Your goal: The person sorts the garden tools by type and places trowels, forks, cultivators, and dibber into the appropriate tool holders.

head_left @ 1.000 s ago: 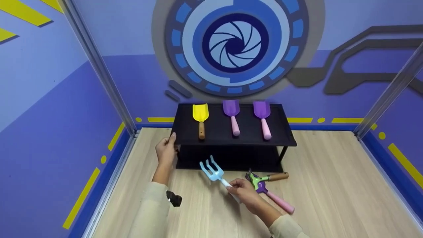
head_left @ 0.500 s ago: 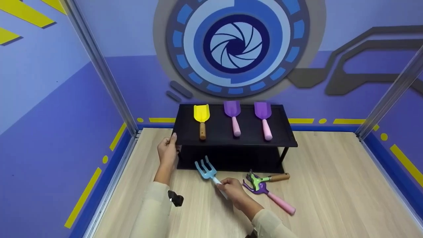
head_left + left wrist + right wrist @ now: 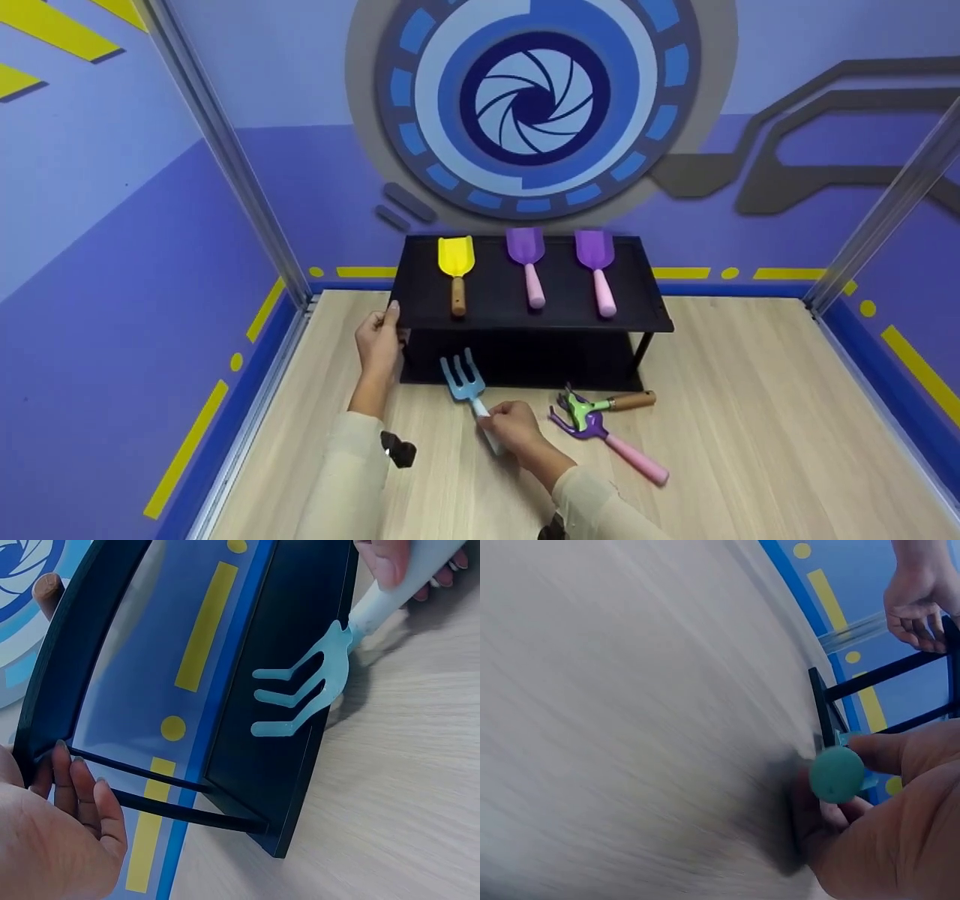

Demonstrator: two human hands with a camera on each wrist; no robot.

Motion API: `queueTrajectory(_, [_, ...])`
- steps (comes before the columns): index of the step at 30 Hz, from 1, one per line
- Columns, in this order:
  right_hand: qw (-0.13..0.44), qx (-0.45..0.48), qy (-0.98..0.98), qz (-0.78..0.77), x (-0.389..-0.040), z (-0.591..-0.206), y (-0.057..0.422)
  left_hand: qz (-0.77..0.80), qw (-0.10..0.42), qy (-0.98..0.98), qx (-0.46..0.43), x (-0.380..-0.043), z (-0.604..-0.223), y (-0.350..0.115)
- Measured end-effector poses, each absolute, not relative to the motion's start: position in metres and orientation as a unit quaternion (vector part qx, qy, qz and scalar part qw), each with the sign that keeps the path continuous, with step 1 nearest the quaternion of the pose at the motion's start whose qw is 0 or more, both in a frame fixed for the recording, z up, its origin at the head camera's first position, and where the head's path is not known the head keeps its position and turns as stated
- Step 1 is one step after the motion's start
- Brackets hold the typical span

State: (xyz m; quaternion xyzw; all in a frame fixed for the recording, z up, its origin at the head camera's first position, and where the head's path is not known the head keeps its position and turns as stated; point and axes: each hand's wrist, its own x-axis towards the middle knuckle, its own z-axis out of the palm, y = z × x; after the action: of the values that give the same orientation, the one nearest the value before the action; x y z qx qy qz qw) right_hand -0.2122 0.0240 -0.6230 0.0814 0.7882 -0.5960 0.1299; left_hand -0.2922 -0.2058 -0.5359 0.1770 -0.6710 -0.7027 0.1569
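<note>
My right hand (image 3: 514, 427) grips the white handle of a light blue garden hand fork (image 3: 466, 384). Its three tines point at the lower tier of a black two-tier rack (image 3: 495, 298), and in the left wrist view the fork (image 3: 336, 679) overlaps that lower board. The round end of the handle (image 3: 836, 775) faces the right wrist camera. At the rack's left front corner my left hand (image 3: 377, 343) holds the upper shelf, thumb on top and fingers beneath. On that shelf lie a yellow scoop (image 3: 456, 259) and two purple scoops (image 3: 526, 246) with pink handles.
Right of my right hand, a green hand fork (image 3: 589, 409) with a brown handle lies across a purple hand fork (image 3: 637, 459) with a pink handle. The wooden tabletop (image 3: 750, 420) is bounded by blue printed panels (image 3: 315, 195) and metal posts (image 3: 225, 150).
My right hand has carried the light blue fork leftward, and its tines have swung to point more straight ahead at the rack. My left hand stays on the shelf corner.
</note>
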Motion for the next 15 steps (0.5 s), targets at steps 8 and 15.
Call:
queueTrajectory(8, [0.165, 0.043, 0.782, -0.6, -0.221, -0.627, 0.028, -0.701, 0.158, -0.672, 0.179, -0.293, -0.536, -0.207])
queueTrajectory(15, [0.179, 0.041, 0.766, -0.616, -0.226, -0.632, 0.029, -0.709, 0.154, -0.664, 0.178, -0.293, -0.534, -0.206])
